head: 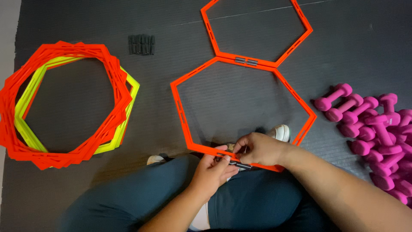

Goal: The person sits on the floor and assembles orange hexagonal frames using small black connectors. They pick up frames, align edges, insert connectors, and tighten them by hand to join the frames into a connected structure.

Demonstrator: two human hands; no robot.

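Two orange hexagon rings lie on the dark mat, joined at one side by grey clips point(246, 61). The near ring point(180, 107) has its front side at my knees. My left hand point(213, 169) pinches that front side from below, next to a small dark clip point(239, 165). From the right, my right hand point(259, 148) reaches over the same side with its fingers curled on the clip area. The far ring point(300, 41) runs off the top of the view.
A stack of orange and yellow hexagon rings point(64, 103) lies at the left. Several dark clips point(141, 44) sit in a row above it. A pile of pink dumbbells point(377, 137) fills the right edge. My crossed legs and a white shoe point(281, 131) are below the ring.
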